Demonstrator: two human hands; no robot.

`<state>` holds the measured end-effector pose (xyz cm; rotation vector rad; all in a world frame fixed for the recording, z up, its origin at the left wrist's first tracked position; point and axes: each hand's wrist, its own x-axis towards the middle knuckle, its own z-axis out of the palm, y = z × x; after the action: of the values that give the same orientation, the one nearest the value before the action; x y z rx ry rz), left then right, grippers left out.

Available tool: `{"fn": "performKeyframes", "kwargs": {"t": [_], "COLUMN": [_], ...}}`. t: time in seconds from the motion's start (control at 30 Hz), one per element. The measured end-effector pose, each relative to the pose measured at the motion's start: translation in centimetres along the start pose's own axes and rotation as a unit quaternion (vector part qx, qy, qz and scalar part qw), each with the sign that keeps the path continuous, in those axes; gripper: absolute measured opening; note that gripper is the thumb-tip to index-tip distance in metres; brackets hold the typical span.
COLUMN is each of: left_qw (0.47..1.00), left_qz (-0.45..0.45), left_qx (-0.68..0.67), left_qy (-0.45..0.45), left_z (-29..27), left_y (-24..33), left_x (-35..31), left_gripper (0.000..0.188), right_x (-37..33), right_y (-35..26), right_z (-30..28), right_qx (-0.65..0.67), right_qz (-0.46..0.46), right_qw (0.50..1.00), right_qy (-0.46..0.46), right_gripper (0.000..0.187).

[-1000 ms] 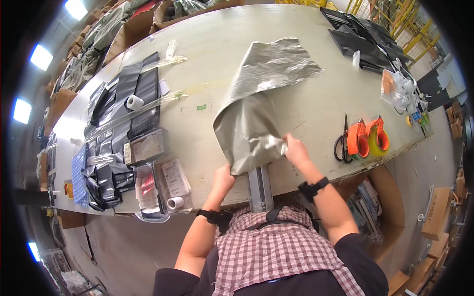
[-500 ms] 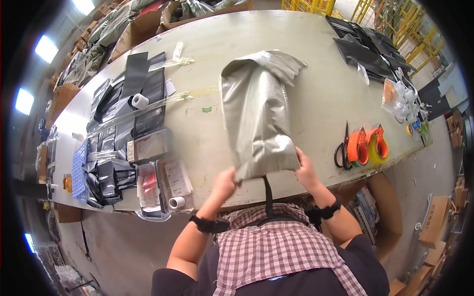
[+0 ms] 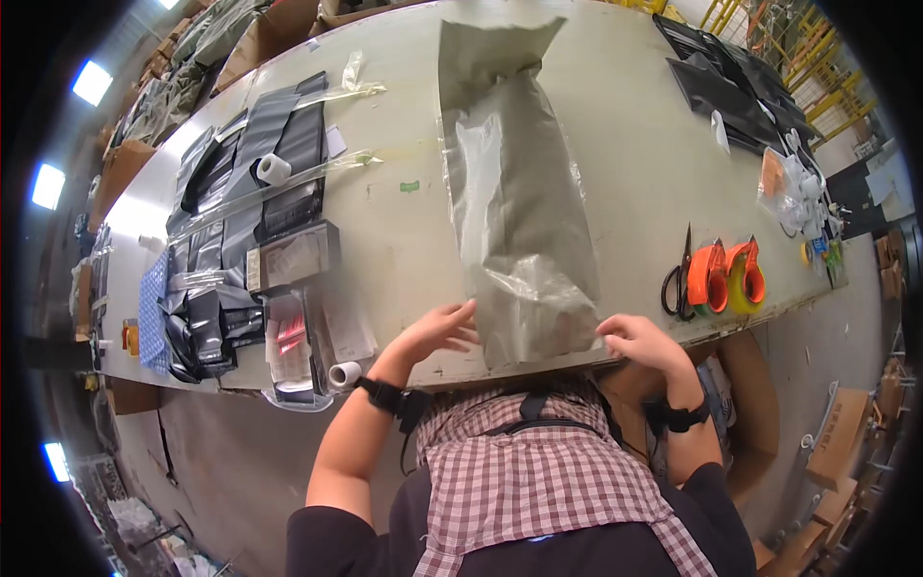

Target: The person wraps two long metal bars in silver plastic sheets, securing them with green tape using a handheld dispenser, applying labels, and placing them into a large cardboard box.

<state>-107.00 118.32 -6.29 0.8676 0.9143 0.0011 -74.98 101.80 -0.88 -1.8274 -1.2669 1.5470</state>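
Note:
A long grey-green plastic bag (image 3: 524, 183) lies stretched out on the table in front of me, wrinkled and shiny, its near end close to the table edge. Beside its near left corner is my left hand (image 3: 437, 329), open, fingers extended and holding nothing. My right hand (image 3: 642, 341) is at the near right corner, fingers loosely bent and apart, fingertips right by the bag's edge. Whether those fingertips touch the plastic, I cannot tell.
Black plastic bags (image 3: 279, 144) are piled on the table's left, with a white roll (image 3: 274, 170) on top and a box of paper slips (image 3: 288, 337) nearer. At right lie scissors (image 3: 684, 279) and orange tape dispensers (image 3: 710, 277). More black bags (image 3: 721, 91) sit far right.
Both hands have let go of the bag's near corners and spread apart. The bag, its far part folded over before, now lies unfolded and reaches farther across the table.

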Motion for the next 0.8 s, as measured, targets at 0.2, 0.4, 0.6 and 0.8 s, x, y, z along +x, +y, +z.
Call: {"fn": "performKeyframes", "kwargs": {"t": [0.2, 0.4, 0.6, 0.8], "left_qw": [0.95, 0.855, 0.666, 0.624], "left_qz": [0.016, 0.087, 0.218, 0.223], "left_qx": [0.307, 0.497, 0.407, 0.628], "left_qy": [0.054, 0.117, 0.586, 0.408], "left_z": [3.7, -1.1, -14.8, -22.7], "left_y": [-1.8, -3.2, 0.8, -4.2], "left_x": [1.6, -2.2, -15.1, -17.2], "left_gripper": [0.035, 0.023, 0.013, 0.045], "right_x": [3.1, 0.8, -0.7, 0.3], "right_y": [0.5, 4.9, -0.2, -5.2], "right_z": [4.4, 3.5, 4.4, 4.7], "right_qx": [-0.104, -0.289, -0.269, -0.27], "right_qz": [-0.114, -0.116, -0.025, -0.075], "right_qw": [0.953, 0.887, 0.927, 0.928], "right_qy": [0.261, 0.341, 0.261, 0.245], "right_gripper": [0.016, 0.015, 0.012, 0.006]}}
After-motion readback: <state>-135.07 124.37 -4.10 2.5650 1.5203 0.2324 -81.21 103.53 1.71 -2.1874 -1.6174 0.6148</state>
